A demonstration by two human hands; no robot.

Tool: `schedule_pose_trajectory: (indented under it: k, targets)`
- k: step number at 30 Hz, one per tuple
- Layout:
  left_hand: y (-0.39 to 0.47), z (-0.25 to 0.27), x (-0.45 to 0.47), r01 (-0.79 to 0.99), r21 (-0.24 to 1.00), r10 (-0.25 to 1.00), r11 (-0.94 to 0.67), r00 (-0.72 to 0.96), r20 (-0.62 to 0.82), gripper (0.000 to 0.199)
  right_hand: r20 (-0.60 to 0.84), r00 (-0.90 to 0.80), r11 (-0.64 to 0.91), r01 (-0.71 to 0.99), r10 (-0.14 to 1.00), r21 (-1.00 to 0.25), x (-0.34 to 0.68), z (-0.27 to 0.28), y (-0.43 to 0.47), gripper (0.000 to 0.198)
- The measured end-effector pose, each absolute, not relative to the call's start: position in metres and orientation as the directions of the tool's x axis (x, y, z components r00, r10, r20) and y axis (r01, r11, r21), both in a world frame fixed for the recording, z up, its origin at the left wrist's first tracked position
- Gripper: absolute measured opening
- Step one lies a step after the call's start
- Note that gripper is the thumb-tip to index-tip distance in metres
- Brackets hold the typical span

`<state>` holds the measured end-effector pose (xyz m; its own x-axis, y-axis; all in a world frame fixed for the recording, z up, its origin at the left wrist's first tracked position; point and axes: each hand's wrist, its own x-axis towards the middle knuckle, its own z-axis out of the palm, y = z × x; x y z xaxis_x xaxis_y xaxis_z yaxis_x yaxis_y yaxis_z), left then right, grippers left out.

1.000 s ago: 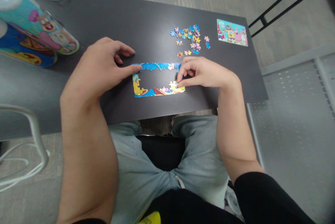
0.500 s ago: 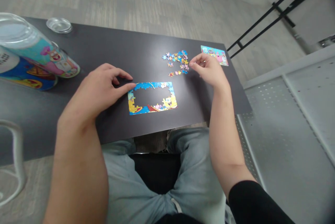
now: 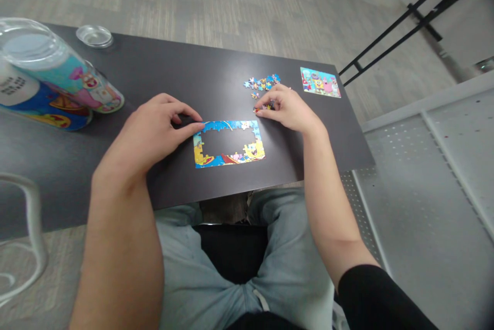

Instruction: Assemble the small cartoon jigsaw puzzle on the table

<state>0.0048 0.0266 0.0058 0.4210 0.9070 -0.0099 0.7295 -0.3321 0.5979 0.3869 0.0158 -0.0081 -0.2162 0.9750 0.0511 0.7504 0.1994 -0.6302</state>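
A joined jigsaw puzzle border lies flat on the dark table, and its middle shows bare tabletop. My left hand rests at its upper left corner, thumb tip on the edge, thumb and fingers apart. Farther right, loose puzzle pieces lie in a small heap. My right hand is over the near part of these pieces, thumb and forefinger pinched around a small puzzle piece. The fingers hide some of the pieces.
A picture card with cartoon figures lies by the table's right end. Two printed cylindrical containers stand at the left, with a clear round lid behind them. A white curved frame is at lower left.
My right hand has moved left and nearer, from beside the heap to over its near pieces, uncovering the picture card. My left hand stays at the puzzle border's corner.
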Motion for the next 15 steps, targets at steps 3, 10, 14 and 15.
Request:
schedule_pose_trajectory:
  k: [3,10,14,15]
  targets:
    - [0.024,0.005,0.007,0.729,0.602,0.909,-0.327,0.417,-0.011,0.040,0.044,-0.233,0.208,0.746,0.971,-0.633,0.387,-0.006,0.015,0.016]
    - [0.022,0.001,0.020,0.701,0.623,0.897,-0.348,0.442,0.004,0.042,-0.060,-0.221,0.110,0.682,0.974,-0.723,0.383,-0.001,0.009,0.031]
    - [0.021,0.004,0.022,0.704,0.624,0.896,-0.339,0.443,-0.012,0.038,-0.063,-0.231,0.098,0.623,0.971,-0.776,0.383,0.003,0.002,0.039]
    - [0.021,0.005,0.022,0.705,0.625,0.896,-0.336,0.443,-0.017,0.037,-0.061,-0.241,0.100,0.603,0.969,-0.792,0.383,0.005,0.000,0.041]
